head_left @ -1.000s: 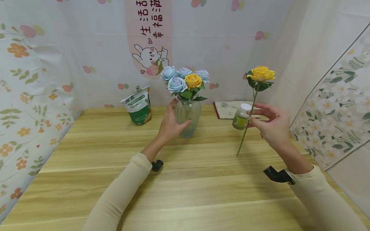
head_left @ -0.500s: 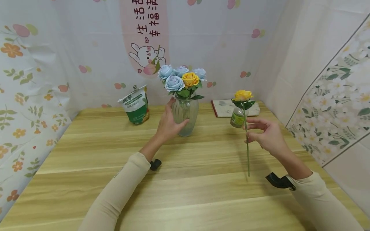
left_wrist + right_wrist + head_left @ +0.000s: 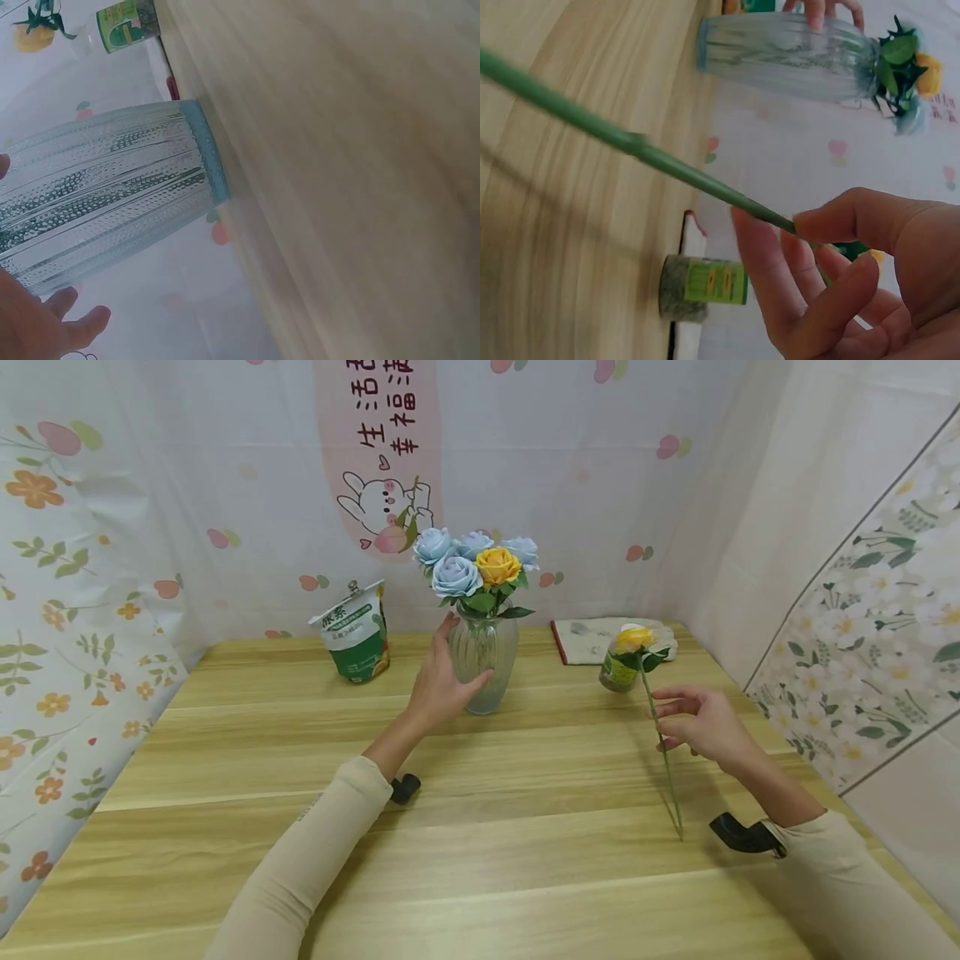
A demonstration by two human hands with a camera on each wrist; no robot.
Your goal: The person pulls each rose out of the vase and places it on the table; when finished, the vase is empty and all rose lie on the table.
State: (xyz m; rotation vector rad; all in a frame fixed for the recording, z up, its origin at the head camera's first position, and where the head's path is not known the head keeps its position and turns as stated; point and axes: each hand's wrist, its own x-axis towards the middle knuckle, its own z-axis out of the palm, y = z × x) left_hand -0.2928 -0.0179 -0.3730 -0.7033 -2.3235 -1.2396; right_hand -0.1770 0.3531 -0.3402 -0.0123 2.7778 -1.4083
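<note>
In the head view my left hand (image 3: 444, 681) holds the ribbed glass vase (image 3: 491, 672), thumb across its front and fingers at its left side. Blue roses (image 3: 456, 577) and one yellow rose (image 3: 498, 566) stand in the vase, which is upright on the table. My right hand (image 3: 708, 727) pinches the green stem of a loose yellow rose (image 3: 636, 638) between thumb and fingertips. That stem (image 3: 682, 171) crosses the right wrist view slantwise. The loose bloom overlaps a small jar (image 3: 617, 673) in the head view and partly hides it.
A green and white pouch (image 3: 357, 639) with a clip on top stands left of the vase. Behind the jar lies a pale cloth-like flat item (image 3: 585, 642) with a red edge. Printed curtains (image 3: 570, 468) enclose the wooden table (image 3: 487, 827) at the back and sides.
My right hand has come down and nearer with the loose rose. Its bloom has dropped in front of the jar, and the stem's lower end has swung right. The left hand stays at the vase.
</note>
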